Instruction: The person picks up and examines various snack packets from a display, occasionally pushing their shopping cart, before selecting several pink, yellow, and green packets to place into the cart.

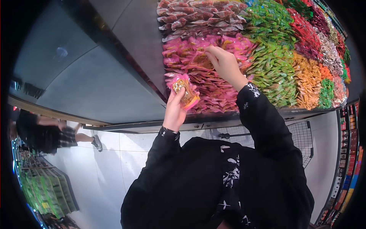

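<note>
My left hand (176, 108) holds pink-and-yellow snack packets (184, 92) with clear fronts, its thumb lying across them. They are held above the near left part of the display, and how many there are is hard to tell. Over the heap of pink snack packets (213, 89) is my right hand (225, 66), with thumb and fingers pinched together at the far part of the heap. What lies between those fingertips, if anything, cannot be made out.
Red-and-white packets (202, 17) lie beyond the pink ones, green packets (272, 72) to the right, then orange packets (306, 82). A dark grey counter panel (95, 76) extends left. A wire basket (301, 139) is behind on the right; another person (49, 131) is at left.
</note>
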### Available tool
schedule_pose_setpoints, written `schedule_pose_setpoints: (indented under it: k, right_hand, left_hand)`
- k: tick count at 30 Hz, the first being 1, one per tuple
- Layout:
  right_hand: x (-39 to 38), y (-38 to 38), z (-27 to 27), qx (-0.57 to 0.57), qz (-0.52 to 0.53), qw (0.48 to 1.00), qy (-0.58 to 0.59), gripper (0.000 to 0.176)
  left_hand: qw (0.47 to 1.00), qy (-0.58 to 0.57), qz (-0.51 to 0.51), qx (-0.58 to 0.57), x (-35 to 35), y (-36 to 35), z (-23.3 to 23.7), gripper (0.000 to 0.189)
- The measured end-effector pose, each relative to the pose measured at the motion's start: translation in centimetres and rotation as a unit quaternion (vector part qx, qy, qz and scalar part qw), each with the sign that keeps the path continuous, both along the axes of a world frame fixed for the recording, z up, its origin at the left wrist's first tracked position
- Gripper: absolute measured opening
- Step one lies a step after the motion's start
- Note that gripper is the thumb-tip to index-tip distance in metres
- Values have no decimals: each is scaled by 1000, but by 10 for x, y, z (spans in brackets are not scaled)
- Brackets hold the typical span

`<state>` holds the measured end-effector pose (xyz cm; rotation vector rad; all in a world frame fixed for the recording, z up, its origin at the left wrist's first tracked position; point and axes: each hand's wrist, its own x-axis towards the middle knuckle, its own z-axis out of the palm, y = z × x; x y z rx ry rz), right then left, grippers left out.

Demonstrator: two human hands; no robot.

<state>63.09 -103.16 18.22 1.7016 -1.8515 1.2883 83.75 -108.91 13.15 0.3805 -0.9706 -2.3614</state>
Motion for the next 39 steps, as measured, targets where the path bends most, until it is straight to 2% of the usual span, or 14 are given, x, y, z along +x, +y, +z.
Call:
schedule_pose_setpoints:
  k: [7, 9, 11, 14, 15, 18, 23, 26, 27, 29, 31, 34, 37, 39]
  right_hand:
    - [-1, 2, -10, 7, -27, 993, 112, 14]
    - [0, 3, 4, -100, -38, 990, 96, 14]
    - [1, 13, 22, -115, -46, 988, 89, 11]
    - [-1, 35, 43, 70, 97, 974, -194, 12]
    - [0, 40, 44, 69, 94, 974, -195, 12]
    - [12, 53, 44, 238, 194, 928, -213, 15]
    - [21, 56, 22, 231, 165, 929, -237, 16]
    - [22, 61, 18, 172, 130, 945, -248, 23]
    - [21, 64, 17, 136, 123, 953, -239, 28]
    - [17, 70, 16, 127, 100, 960, -229, 32]
    - [8, 78, 17, 147, 120, 923, -335, 28]
    - [-7, 89, 12, 118, 115, 907, -388, 20]
    - [-14, 97, 11, 110, 110, 901, -406, 15]
    - [-16, 100, 7, 97, 110, 897, -417, 16]
  left_hand:
    - [1000, -2, -1, 3, -8, -1, -1, 37]
    - [1000, 0, 23, -18, -9, 0, -1, 36]
    - [998, 1, 41, -38, -6, 0, -1, 34]
    - [994, -47, 7, -97, 0, -1, 3, 37]
    - [994, -48, 3, -98, -3, 3, 7, 37]
    - [997, -36, 13, -69, -10, 14, 11, 32]
    - [995, -4, -63, 77, -18, 28, 24, 33]
    - [991, -44, -68, -109, -29, 32, 12, 37]
    - [990, -45, -75, -108, -32, 33, 12, 37]
    - [996, -37, -75, -42, -36, 36, 14, 38]
    - [995, -29, -89, -22, -37, 29, 13, 38]
    - [944, 108, -248, 190, -41, 13, 4, 52]
    - [917, 146, -288, 235, -47, 8, 1, 54]
    - [940, 82, -251, 217, -48, 14, 5, 53]
